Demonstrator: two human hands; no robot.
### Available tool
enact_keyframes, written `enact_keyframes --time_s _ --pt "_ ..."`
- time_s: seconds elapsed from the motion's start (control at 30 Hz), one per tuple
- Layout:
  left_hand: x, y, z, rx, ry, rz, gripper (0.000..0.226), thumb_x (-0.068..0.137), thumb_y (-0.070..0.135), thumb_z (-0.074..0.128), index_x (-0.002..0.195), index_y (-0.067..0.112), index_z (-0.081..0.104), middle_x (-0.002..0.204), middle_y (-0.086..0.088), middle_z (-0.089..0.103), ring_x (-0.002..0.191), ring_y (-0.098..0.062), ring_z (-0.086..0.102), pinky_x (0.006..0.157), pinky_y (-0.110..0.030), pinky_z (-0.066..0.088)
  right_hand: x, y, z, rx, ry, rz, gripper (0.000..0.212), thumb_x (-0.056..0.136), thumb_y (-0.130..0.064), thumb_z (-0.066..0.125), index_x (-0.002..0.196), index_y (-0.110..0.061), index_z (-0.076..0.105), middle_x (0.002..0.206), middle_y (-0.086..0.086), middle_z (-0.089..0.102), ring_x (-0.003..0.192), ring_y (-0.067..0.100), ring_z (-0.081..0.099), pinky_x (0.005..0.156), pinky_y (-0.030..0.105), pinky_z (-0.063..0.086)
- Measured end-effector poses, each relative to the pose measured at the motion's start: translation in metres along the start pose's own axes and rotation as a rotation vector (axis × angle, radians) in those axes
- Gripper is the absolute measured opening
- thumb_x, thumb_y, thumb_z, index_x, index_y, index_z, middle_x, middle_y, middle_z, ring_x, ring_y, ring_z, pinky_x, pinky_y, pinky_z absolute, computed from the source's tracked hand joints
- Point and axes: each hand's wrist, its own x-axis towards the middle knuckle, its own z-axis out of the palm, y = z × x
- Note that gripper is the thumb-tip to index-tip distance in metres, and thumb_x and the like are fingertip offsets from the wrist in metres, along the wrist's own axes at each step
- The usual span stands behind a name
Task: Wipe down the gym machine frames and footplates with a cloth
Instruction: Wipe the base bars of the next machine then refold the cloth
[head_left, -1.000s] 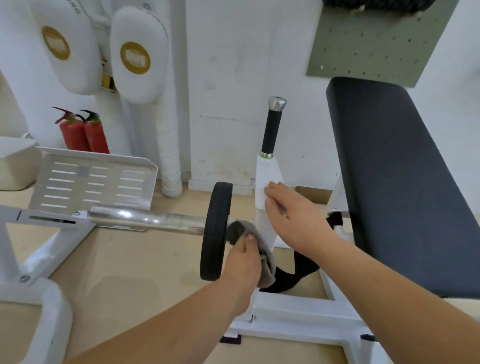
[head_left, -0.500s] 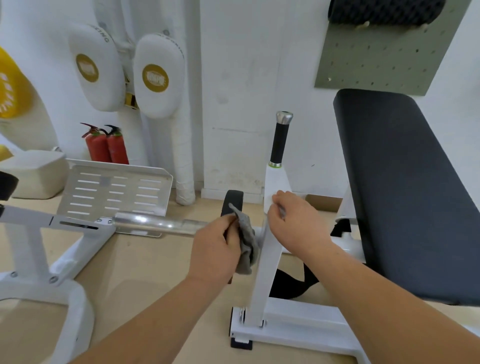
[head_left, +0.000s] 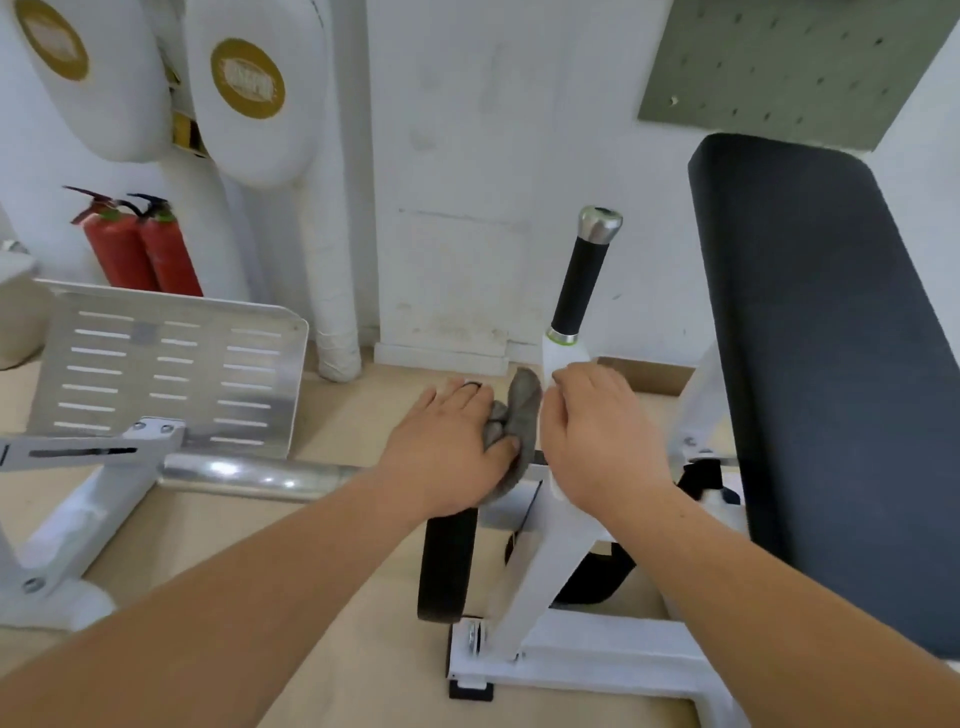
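Observation:
A white machine frame upright (head_left: 548, 551) rises from a white base bar (head_left: 587, 660) and ends in a black handle grip (head_left: 579, 283). My left hand (head_left: 447, 457) holds a grey cloth (head_left: 519, 410) against the left side of the upright, on top of a black weight plate (head_left: 447, 561). My right hand (head_left: 597, 441) grips the upright just below the handle. A perforated metal footplate (head_left: 166, 364) stands at the left behind a chrome bar (head_left: 249, 475).
A black padded seat back (head_left: 831, 364) fills the right. Two red fire extinguishers (head_left: 140, 249) and white strike pads (head_left: 249, 88) stand by the wall at the left. A grey pegboard (head_left: 789, 62) hangs at the upper right. Tan floor lies below.
My left hand has moved the cloth up from the plate's lower side to the top of the upright's left face. My right hand has stayed on the upright. The view has come closer.

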Motion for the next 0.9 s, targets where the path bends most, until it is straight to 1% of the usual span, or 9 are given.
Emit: enact_keyframes --time_s 0.07,0.17,0.3,0.37,0.47,0.57,0.67,0.8,0.9 --pt "0.004 0.002 -0.003 -0.103 0.013 -0.046 0.063 0.096 0.055 0.022 0.137 0.015 0.047 0.141 -0.002 0.049 0.139 -0.026 0.037 0.115 -0.039 0.028 0.003 0.003 0.001 0.01 -0.032 0.003 0.027 0.103 -0.024 0.046 0.118 -0.011 0.064 0.121 0.003 0.062 0.118 0.023 0.053 0.099 0.035 0.046" --pt "-0.007 0.009 -0.002 -0.124 -0.01 -0.09 0.071 0.097 0.049 0.014 0.154 0.014 0.036 0.16 -0.002 0.037 0.153 -0.021 0.022 0.126 -0.038 0.015 0.002 0.0 0.001 -0.03 -0.076 0.032 0.03 0.101 -0.02 0.05 0.121 -0.007 0.068 0.132 0.009 0.064 0.129 0.027 0.055 0.109 0.042 0.048" --pt "-0.004 -0.002 -0.035 -0.047 -0.242 0.001 0.057 0.106 0.036 0.04 0.16 0.019 0.028 0.167 0.003 0.026 0.156 -0.016 0.017 0.126 -0.031 0.01 0.022 -0.016 -0.027 -0.114 -0.363 0.11 0.057 0.099 -0.038 0.026 0.133 -0.01 0.063 0.146 0.008 0.057 0.14 0.026 0.048 0.115 0.044 0.043" --pt "0.001 -0.012 -0.067 -0.006 -0.347 -0.047 0.048 0.103 0.032 0.051 0.149 0.021 0.041 0.156 0.002 0.043 0.144 -0.018 0.038 0.118 -0.03 0.028 0.045 -0.031 -0.059 -0.159 -0.676 0.164 0.056 0.102 -0.041 0.027 0.146 -0.014 0.049 0.158 0.004 0.042 0.146 0.024 0.037 0.119 0.04 0.035" --pt "0.001 -0.006 -0.126 -0.149 -0.455 -0.248 0.015 0.104 0.034 0.049 0.112 0.023 0.056 0.112 0.001 0.063 0.098 -0.017 0.06 0.082 -0.028 0.048 0.074 -0.057 -0.103 -0.008 -0.91 0.399 0.048 0.106 -0.039 0.039 0.147 -0.015 0.044 0.154 0.005 0.045 0.139 0.026 0.045 0.109 0.037 0.04" --pt "-0.007 0.004 -0.181 -0.32 -0.489 -0.331 0.013 0.105 0.029 0.046 0.106 0.024 0.057 0.101 0.003 0.066 0.087 -0.015 0.063 0.074 -0.027 0.05 0.102 -0.093 -0.138 0.181 -0.891 0.553 0.042 0.107 -0.035 0.043 0.139 -0.01 0.054 0.142 0.009 0.057 0.128 0.027 0.055 0.103 0.036 0.046" --pt "-0.01 0.006 -0.234 -0.453 -0.473 -0.382 0.019 0.106 0.028 0.042 0.113 0.027 0.059 0.094 0.006 0.066 0.085 -0.013 0.064 0.074 -0.027 0.051 0.134 -0.115 -0.17 0.216 -0.838 0.524 0.043 0.106 -0.036 0.043 0.142 -0.018 0.055 0.141 0.002 0.059 0.125 0.023 0.057 0.102 0.035 0.047" --pt "0.0 0.006 -0.286 -0.516 -0.445 -0.473 0.021 0.107 0.032 0.04 0.109 0.03 0.061 0.089 0.007 0.068 0.081 -0.013 0.068 0.079 -0.038 0.059 0.171 -0.113 -0.201 0.145 -0.677 0.493 0.034 0.103 -0.03 0.042 0.132 -0.021 0.059 0.125 0.001 0.058 0.094 0.016 0.061 0.086 0.034 0.051" --pt "0.015 0.012 -0.304 -0.604 -0.407 -0.541 0.02 0.107 0.033 0.043 0.113 0.028 0.061 0.092 0.006 0.07 0.083 -0.013 0.069 0.082 -0.038 0.059 0.191 -0.098 -0.205 0.053 -0.527 0.474 0.034 0.101 -0.021 0.045 0.132 -0.017 0.057 0.129 0.004 0.048 0.106 0.022 0.05 0.09 0.036 0.045"
